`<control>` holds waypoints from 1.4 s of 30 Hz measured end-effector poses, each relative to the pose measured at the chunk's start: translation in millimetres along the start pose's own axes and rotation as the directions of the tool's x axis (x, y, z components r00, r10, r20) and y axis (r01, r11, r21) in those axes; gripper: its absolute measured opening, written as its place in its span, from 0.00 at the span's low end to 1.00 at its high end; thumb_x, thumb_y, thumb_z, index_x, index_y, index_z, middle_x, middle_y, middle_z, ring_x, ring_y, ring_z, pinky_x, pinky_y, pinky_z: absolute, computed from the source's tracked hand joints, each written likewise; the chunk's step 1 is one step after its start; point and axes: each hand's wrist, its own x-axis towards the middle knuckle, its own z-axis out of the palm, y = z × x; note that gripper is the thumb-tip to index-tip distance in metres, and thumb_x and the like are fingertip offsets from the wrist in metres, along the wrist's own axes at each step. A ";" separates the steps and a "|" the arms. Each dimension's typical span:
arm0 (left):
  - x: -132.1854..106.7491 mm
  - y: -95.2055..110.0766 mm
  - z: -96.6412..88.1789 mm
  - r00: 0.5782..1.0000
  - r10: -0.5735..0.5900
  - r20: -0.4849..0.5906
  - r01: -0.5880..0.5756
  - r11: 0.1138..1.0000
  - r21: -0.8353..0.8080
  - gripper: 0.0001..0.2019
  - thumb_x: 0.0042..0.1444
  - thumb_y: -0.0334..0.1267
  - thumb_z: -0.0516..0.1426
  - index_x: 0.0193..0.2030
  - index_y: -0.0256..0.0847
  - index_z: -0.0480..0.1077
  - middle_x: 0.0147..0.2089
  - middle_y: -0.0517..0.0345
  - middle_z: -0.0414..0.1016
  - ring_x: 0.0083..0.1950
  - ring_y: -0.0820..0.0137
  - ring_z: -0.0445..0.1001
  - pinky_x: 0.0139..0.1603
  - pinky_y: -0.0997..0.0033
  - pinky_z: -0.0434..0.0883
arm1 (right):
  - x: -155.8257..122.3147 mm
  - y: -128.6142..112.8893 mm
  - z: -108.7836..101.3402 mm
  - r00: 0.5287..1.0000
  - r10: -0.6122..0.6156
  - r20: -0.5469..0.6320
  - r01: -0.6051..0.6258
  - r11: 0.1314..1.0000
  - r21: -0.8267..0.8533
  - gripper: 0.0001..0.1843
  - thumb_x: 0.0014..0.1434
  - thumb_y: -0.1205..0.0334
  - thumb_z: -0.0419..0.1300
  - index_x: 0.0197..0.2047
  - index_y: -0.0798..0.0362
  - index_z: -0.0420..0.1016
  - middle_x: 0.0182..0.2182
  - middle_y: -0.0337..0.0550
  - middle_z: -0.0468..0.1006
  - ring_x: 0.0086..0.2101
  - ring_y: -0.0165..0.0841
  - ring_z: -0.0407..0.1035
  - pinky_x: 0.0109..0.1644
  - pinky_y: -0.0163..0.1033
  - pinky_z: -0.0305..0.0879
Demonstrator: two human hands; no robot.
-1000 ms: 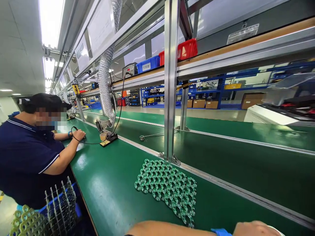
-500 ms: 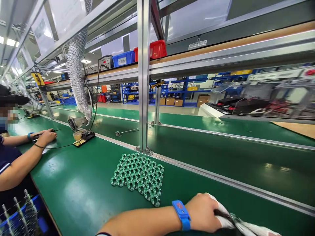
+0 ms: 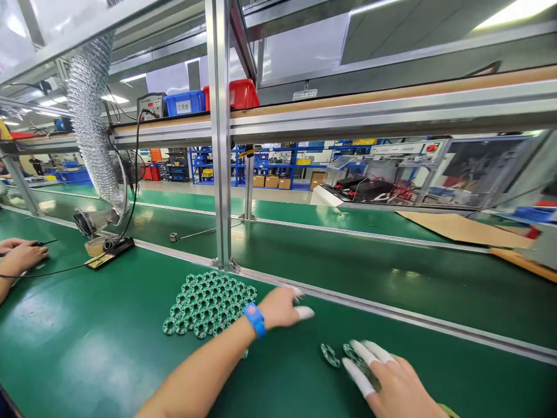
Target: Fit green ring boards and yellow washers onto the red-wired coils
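My left hand [image 3: 282, 307], with a blue strap [image 3: 255, 319] on its wrist and white covers on the fingertips, is over the green bench just right of a block of ring-shaped circuit boards [image 3: 209, 302]. Its thumb and fingers are apart, and nothing shows between them. White covers also sit on the fingers of my right hand [image 3: 394, 377], at the lower right. Between its thumb and fingers are green ring-shaped circuit boards, partly hidden and blurred. Just left of those fingertips is a single ring-shaped board [image 3: 329, 355].
Behind the boards a metal post [image 3: 221, 145] rises from a rail along the bench. To the left, a soldering iron stand [image 3: 108, 249] sits below a silver duct [image 3: 93, 116]. Another person's hands [image 3: 21, 255] are at the left edge. Cardboard [image 3: 461, 229] lies beyond the rail.
The view has swung right. My left hand has moved from the lower right to beside the block of boards, its fingers now apart. My right hand and the loose ring-shaped board now show.
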 end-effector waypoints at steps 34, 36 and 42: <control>6.4 -1.8 19.5 0.930 -0.048 -0.365 -0.184 0.798 -0.574 0.29 0.51 0.47 0.54 0.58 0.35 0.61 0.51 0.44 0.67 0.49 0.58 0.67 0.47 0.59 0.67 | -0.7 -42.2 -22.3 0.905 0.381 0.188 -0.394 0.585 0.709 0.10 0.51 0.64 0.53 0.31 0.55 0.74 0.26 0.43 0.75 0.28 0.36 0.69 0.34 0.37 0.64; 1.8 0.0 21.4 0.843 0.127 -0.522 -0.319 0.900 -0.297 0.27 0.54 0.41 0.52 0.61 0.39 0.58 0.59 0.45 0.61 0.59 0.56 0.59 0.58 0.54 0.60 | -0.3 -39.9 -22.7 0.898 0.401 0.182 -0.417 0.642 0.644 0.09 0.51 0.66 0.52 0.30 0.55 0.74 0.24 0.41 0.74 0.27 0.34 0.68 0.32 0.35 0.62; -20.4 28.7 18.1 0.822 0.554 -0.133 -0.540 0.831 0.132 0.16 0.56 0.35 0.55 0.50 0.54 0.68 0.54 0.57 0.69 0.61 0.59 0.57 0.64 0.49 0.44 | -0.9 -43.5 -30.2 0.920 0.362 0.151 -0.384 0.754 0.533 0.09 0.50 0.70 0.51 0.29 0.54 0.73 0.25 0.40 0.73 0.26 0.32 0.67 0.30 0.34 0.59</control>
